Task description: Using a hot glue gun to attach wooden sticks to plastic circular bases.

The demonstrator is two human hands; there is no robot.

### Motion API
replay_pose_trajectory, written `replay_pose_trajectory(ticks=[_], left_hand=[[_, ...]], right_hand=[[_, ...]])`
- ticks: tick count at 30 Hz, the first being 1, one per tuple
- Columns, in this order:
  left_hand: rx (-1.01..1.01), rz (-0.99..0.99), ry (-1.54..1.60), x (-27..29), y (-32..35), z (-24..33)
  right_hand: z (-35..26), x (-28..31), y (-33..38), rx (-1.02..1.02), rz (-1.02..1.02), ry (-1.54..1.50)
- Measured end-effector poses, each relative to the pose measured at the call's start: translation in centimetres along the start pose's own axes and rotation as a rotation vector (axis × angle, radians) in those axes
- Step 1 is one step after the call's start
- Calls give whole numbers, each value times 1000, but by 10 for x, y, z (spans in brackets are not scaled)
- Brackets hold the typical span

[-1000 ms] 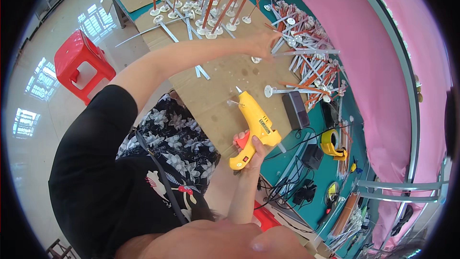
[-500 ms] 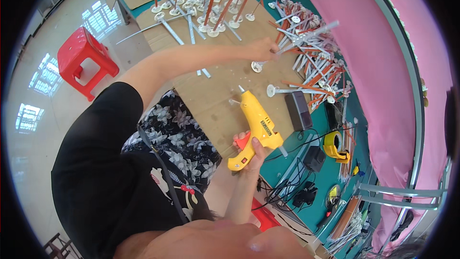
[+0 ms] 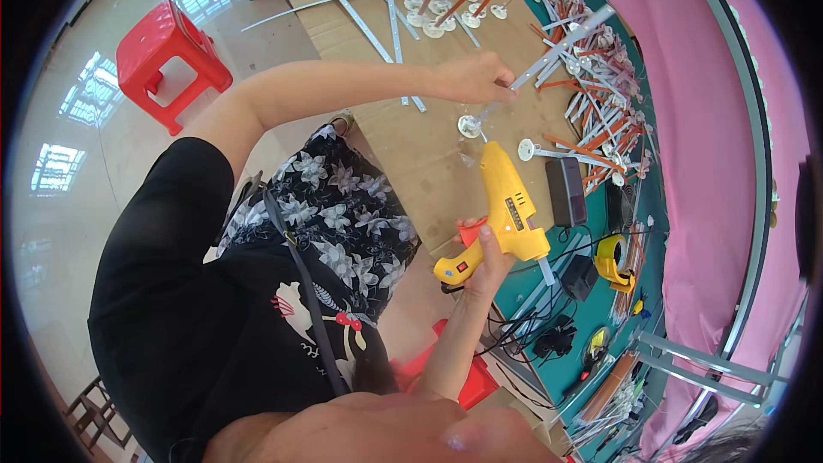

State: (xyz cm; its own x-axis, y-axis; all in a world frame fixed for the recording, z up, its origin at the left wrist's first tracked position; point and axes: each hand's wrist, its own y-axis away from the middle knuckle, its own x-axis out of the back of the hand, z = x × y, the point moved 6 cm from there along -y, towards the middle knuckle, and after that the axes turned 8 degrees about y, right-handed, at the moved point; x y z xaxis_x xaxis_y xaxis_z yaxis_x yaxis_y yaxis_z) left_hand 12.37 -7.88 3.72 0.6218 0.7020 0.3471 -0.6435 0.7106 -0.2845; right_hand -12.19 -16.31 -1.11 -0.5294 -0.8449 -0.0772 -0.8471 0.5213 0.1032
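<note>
My left hand (image 3: 480, 77) pinches a pale grey strip (image 3: 549, 56) that slants up to the right. At the strip's lower end is a round white disc (image 3: 469, 126), close to the cardboard. My right hand (image 3: 487, 264) is wrapped round the handle of a yellow hot glue gun (image 3: 507, 197), its fingers at the orange trigger (image 3: 471, 231). The gun's nozzle points at the foot of the strip, right beside the disc; whether it touches I cannot tell. A clear glue stick (image 3: 547, 271) pokes out of the gun's back end.
Several orange and grey rods on white discs (image 3: 433, 28) stand at the far side of the cardboard (image 3: 429, 159). A heap of similar pieces (image 3: 600, 111) lies to the right. Nearer are a black box (image 3: 566, 191), yellow tape (image 3: 613, 261) and tangled cables. A red stool (image 3: 171, 60) stands left.
The glue gun has moved up to the disc, its nozzle now beside the strip's foot instead of apart from it. My left hand still grips the strip. The whole view has shifted somewhat.
</note>
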Motion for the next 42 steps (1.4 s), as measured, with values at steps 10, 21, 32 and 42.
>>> replay_pose_trajectory(ticks=[10,21,32,42], left_hand=[[-52,46,-34,1,7,-2],[-70,32,12,5,15,11],[-139,58,18,1,16,6],[-144,69,41,2,17,8]], right_hand=[[-6,-19,-6,-1,2,119],[-4,-20,-7,-27,-12,220],[-9,-24,-10,-34,24,275],[-11,-25,-9,-37,25,293]])
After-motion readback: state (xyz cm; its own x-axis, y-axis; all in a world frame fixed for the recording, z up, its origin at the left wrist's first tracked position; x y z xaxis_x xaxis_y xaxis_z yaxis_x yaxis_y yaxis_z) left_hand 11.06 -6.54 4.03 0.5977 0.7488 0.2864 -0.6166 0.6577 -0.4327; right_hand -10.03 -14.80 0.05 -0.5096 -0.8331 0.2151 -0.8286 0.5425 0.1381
